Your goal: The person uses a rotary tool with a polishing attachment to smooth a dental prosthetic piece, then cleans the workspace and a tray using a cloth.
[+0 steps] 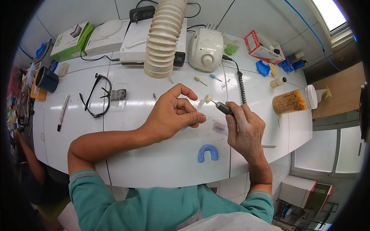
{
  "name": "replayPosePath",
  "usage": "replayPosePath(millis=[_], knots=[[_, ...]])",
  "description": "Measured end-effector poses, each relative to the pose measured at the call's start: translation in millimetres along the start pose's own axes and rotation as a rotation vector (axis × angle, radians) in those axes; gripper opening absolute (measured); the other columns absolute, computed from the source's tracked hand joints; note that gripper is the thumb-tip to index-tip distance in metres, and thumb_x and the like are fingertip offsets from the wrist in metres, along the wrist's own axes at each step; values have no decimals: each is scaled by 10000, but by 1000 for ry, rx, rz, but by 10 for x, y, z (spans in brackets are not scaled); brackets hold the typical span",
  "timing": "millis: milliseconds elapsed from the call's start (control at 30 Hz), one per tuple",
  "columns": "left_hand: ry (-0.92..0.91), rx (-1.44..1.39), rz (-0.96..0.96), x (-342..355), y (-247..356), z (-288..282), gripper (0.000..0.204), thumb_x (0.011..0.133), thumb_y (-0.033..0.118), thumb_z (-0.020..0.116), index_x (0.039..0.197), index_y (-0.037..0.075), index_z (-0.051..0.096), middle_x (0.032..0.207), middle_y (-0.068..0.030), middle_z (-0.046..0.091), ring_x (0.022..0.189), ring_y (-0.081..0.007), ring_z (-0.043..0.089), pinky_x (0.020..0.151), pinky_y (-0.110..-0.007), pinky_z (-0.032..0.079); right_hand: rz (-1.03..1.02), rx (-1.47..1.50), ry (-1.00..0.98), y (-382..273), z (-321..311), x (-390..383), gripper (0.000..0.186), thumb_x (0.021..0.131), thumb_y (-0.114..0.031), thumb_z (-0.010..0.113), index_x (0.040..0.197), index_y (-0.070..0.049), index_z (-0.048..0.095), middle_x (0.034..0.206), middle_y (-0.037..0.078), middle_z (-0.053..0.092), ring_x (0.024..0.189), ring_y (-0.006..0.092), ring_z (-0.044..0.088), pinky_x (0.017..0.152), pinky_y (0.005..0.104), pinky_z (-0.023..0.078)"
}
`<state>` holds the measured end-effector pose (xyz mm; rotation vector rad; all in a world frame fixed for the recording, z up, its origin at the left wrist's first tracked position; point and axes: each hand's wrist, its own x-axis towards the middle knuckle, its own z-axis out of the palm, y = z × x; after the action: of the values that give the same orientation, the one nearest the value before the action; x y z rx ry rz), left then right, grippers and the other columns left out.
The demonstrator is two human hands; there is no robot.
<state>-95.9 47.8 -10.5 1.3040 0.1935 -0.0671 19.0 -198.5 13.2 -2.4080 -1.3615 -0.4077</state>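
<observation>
1. On my feed: tiled wall (254,17) behind a glossy white bench (154,163). A ribbed hose (163,38) hangs over the bench, with a white control box (206,50) to its right.
2. Work is up off the bench, between my two hands. A small clear piece (200,104) sits at the tips of my left hand (165,114), just beside the pale bit (208,98) of a rotary handpiece (223,108). Can't tell if bit and piece touch.
3. Clear piece: I'd guess light, thin, a bit springy, slick, easy to nick. I'd take it by an edge, light pinch, away from the bit. Handpiece: looks rigid and heavier; I'd hold the dark front barrel, well off the bit.
4. Left: thumb and fingers appear to pinch the piece, index arched above; forearm in from the left, elbow bent wide.
5. Right hand (246,129): fingers wrapped pen-style on the handpiece, bit aimed up-left, forearm rising steeply from below.
6. Blue arch-shaped model (208,148) lies on the bench below the hands, untouched.
</observation>
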Motion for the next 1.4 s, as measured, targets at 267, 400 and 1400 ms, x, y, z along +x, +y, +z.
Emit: replayPosePath(millis=[267, 400, 1400], knots=[[-6, -7, 10, -4, 20, 13, 469, 1021, 66, 832, 1324, 17, 477, 922, -124, 795, 924, -160, 815, 800, -286, 682, -18, 9, -4, 4, 15, 7, 324, 965, -163, 819, 1273, -76, 768, 787, 33, 621, 577, 169, 556, 539, 355, 432], [-7, 1, -1, -12, 19, 11, 468, 1025, 73, 829, 1326, 18, 475, 932, -127, 797, 935, -165, 818, 793, -284, 686, -37, 3, -22, -35, 7, 7, 314, 978, -161, 812, 1275, -74, 766, 782, 34, 622, 579, 169, 566, 539, 356, 443], [-11, 23, -8, -18, 28, 29, 457, 1032, 88, 822, 1332, 23, 483, 948, -127, 799, 945, -172, 823, 768, -285, 690, -69, -21, -19, -34, 42, 3, 330, 968, -195, 832, 1274, -82, 783, 785, 22, 628, 570, 149, 563, 523, 331, 428]])
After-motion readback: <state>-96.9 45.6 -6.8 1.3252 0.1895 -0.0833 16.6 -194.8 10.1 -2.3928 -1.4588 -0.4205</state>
